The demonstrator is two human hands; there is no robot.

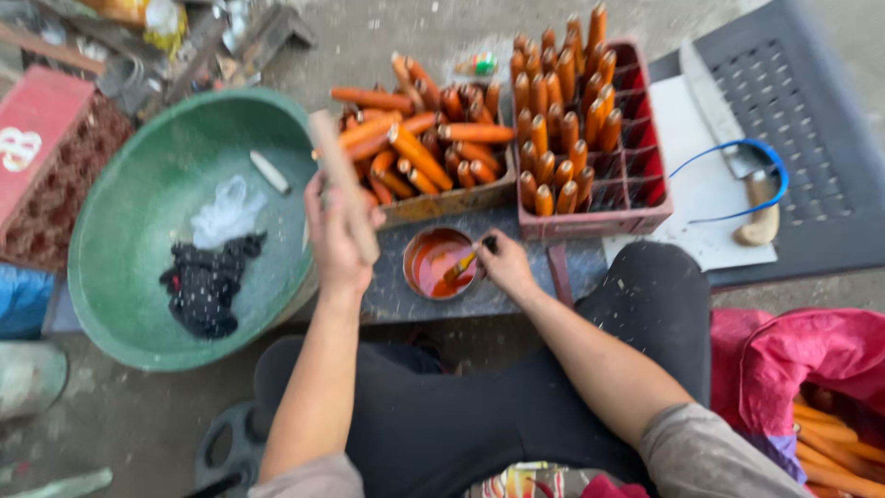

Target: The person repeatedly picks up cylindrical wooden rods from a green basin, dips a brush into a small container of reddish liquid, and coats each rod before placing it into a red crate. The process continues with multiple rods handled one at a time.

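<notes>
At frame centre, my left hand (339, 242) grips a bare wooden handle (343, 183) while my right hand (502, 267) pinches a brush (466, 263), loading orange paint from the tin (438, 263).

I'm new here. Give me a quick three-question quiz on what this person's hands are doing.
1. True or false: the left hand holds an unpainted wooden stick.
2. What does the right hand dip into the small tin of orange paint?
3. Where do the painted sticks stand upright: A) green basin, B) red crate?

Key: 1 true; 2 a brush; 3 B.
</notes>
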